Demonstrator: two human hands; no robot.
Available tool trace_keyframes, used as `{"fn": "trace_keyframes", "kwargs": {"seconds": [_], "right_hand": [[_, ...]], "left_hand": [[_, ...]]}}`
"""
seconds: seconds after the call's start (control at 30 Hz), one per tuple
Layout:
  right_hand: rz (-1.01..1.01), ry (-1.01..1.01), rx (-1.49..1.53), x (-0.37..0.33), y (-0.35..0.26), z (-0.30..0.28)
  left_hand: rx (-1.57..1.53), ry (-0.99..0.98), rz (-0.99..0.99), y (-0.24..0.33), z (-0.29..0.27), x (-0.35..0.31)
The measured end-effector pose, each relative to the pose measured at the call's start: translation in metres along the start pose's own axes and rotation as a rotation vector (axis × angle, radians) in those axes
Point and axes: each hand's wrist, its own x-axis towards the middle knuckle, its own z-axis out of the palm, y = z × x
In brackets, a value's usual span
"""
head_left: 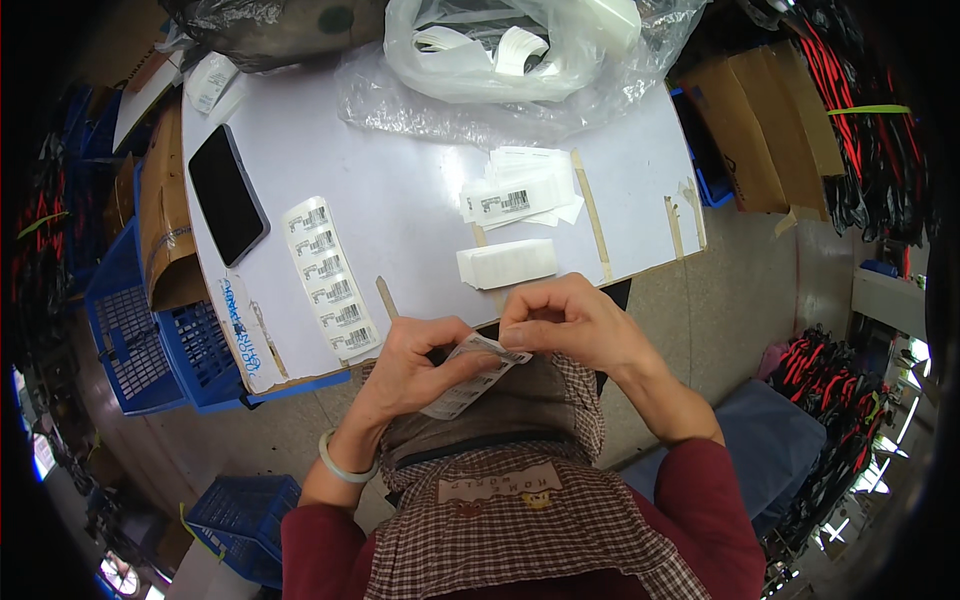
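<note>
My left hand [425,362] is closed on a strip of barcode labels [458,402], thumb on top, just off the table's front edge and above my lap. At the strip's upper right end, my right hand [562,322] pinches with thumb and forefinger; whether a label has come loose there I cannot make out. Another strip of barcode labels [331,278] lies flat on the table to the left. Beyond my right hand sit a stack of blank white tags [507,264] and a loose pile of barcode-printed tags [520,190].
On the white table [400,210] a black phone [229,195] lies at the left. A clear plastic bag [450,110] with white label rolls is at the back, beside a dark bag [290,30]. Blue crates [125,310] and cardboard boxes [765,125] flank the table.
</note>
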Motion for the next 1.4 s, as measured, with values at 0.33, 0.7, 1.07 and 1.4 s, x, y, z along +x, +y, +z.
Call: {"fn": "trace_keyframes", "kwargs": {"seconds": [0.33, 0.7, 1.07, 1.4], "right_hand": [[0.01, 0.028, 0.033, 0.0, 0.009, 0.004], [-0.616, 0.509, -0.503, -0.014, 0.028, 0.018], [-0.389, 0.438, 0.051, -0.011, -0.002, -0.019], [-0.231, 0.549, -0.285, 0.013, 0.013, -0.013]], "left_hand": [[-0.262, 0.114, -0.076, 0.005, 0.018, -0.004], [-0.421, 0.269, -0.164, 0.01, 0.038, -0.013], [-0.217, 0.241, -0.346, 0.006, 0.003, 0.009], [0.418, 0.201, -0.32, 0.01, 0.0, 0.052]]}}
